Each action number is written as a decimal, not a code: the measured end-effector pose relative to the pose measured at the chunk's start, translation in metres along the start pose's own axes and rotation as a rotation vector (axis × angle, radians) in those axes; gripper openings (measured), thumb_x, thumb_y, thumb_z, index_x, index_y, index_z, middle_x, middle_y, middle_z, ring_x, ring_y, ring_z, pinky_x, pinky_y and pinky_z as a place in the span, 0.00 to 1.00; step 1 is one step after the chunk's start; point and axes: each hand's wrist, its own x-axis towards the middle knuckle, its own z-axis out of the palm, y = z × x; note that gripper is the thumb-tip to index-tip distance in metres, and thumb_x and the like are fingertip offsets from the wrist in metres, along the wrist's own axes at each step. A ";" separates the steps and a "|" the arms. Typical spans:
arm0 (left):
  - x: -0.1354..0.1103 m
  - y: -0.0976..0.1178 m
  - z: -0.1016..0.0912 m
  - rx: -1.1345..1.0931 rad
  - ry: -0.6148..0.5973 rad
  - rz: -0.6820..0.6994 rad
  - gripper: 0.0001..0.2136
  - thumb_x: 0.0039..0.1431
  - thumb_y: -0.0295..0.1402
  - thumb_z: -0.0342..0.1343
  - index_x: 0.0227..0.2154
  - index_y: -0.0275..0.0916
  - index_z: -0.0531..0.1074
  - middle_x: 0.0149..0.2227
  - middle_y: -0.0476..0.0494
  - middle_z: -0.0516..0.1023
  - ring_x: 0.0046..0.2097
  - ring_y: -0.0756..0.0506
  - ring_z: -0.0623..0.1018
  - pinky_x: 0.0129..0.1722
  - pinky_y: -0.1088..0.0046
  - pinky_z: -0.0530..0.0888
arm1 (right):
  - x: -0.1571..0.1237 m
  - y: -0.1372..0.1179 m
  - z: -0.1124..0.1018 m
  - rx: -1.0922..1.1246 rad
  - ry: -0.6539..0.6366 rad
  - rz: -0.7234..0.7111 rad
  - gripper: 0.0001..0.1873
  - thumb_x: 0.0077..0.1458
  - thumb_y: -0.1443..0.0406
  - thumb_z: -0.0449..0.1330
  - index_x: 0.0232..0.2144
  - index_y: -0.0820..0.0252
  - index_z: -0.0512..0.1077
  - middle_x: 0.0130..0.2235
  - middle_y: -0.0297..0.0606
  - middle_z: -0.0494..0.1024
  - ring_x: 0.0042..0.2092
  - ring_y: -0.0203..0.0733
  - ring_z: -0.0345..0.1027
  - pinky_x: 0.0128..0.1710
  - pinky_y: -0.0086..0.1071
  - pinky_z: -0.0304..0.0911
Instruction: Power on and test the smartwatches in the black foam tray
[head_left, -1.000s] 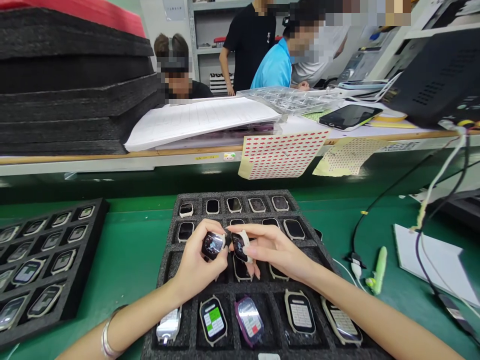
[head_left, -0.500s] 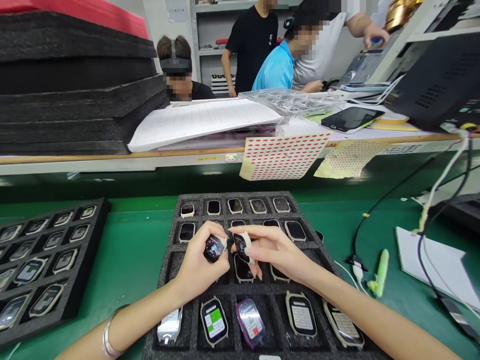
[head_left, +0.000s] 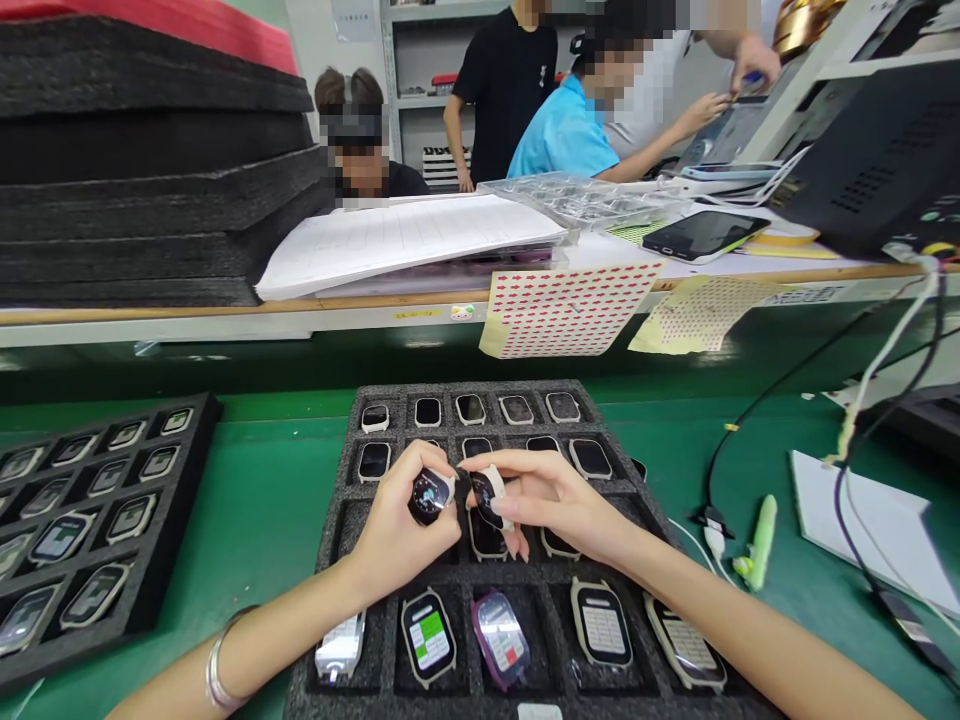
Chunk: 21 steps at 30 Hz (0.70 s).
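My left hand [head_left: 397, 530] is closed round a watch body with a lit dark screen [head_left: 430, 495]. My right hand [head_left: 551, 500] pinches a second watch body with a pale case [head_left: 489, 495]. Both are held side by side, nearly touching, just above a black foam tray [head_left: 341, 530] whose pockets hold several watch bodies. The front row shows lit screens, among them a green one [head_left: 429, 638] and a purple-cased one [head_left: 499, 638].
A second foam tray of watch bodies [head_left: 90, 520] lies at the left on the green mat. White cables and a green pen [head_left: 759, 535] lie at the right. Sticker sheets [head_left: 566, 310] hang from a raised shelf. Stacked black foam [head_left: 142, 170] stands back left. Other people work behind.
My hands have barely moved; the two watch bodies have come slightly closer together. The people at the back have shifted their arms.
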 end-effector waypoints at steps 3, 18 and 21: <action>0.000 0.000 0.000 -0.001 0.007 -0.011 0.11 0.47 0.20 0.53 0.32 0.41 0.64 0.35 0.47 0.68 0.39 0.45 0.71 0.41 0.70 0.67 | 0.000 -0.001 0.000 0.001 0.003 0.004 0.23 0.52 0.64 0.66 0.50 0.65 0.71 0.37 0.42 0.77 0.23 0.33 0.71 0.20 0.25 0.70; 0.001 0.000 -0.002 -0.020 0.046 -0.021 0.12 0.47 0.18 0.51 0.32 0.41 0.63 0.36 0.49 0.68 0.40 0.47 0.71 0.42 0.71 0.67 | -0.002 -0.007 0.002 0.009 0.043 -0.045 0.23 0.53 0.64 0.65 0.51 0.65 0.71 0.36 0.43 0.78 0.22 0.33 0.70 0.20 0.26 0.69; 0.001 0.000 -0.002 -0.013 0.059 -0.020 0.12 0.47 0.18 0.52 0.32 0.41 0.63 0.35 0.49 0.69 0.40 0.47 0.71 0.42 0.71 0.68 | -0.002 -0.006 0.003 0.008 0.025 -0.026 0.23 0.53 0.65 0.65 0.51 0.65 0.71 0.37 0.43 0.78 0.23 0.34 0.71 0.20 0.26 0.69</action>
